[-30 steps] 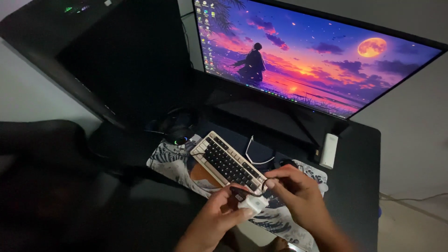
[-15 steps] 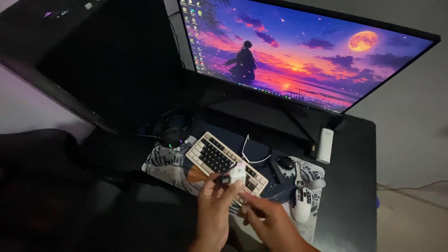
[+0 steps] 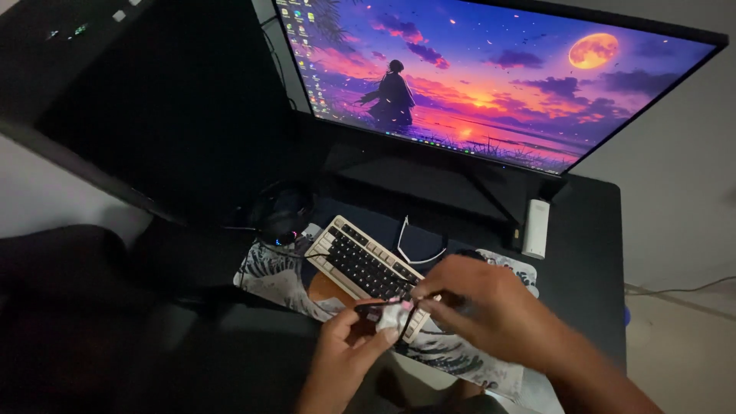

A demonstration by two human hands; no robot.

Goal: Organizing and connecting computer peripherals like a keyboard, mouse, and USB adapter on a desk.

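**A home computer desk in a dim room**

This looks like a personal desk setup at home — a black desk [image 3: 590,253] against a plain pale wall [image 3: 682,169], lit mostly by a wide monitor [image 3: 491,77] showing sunset wallpaper. A compact beige-and-black keyboard [image 3: 360,264] lies on a wave-patterned desk mat [image 3: 276,276], with a dark headset [image 3: 282,211] beside it — and a dark computer case [image 3: 153,107] on the left.

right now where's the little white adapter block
In the head view it sits low and centre: the small white block is pinched in the left hand, just in front of the keyboard, with the right hand touching it.
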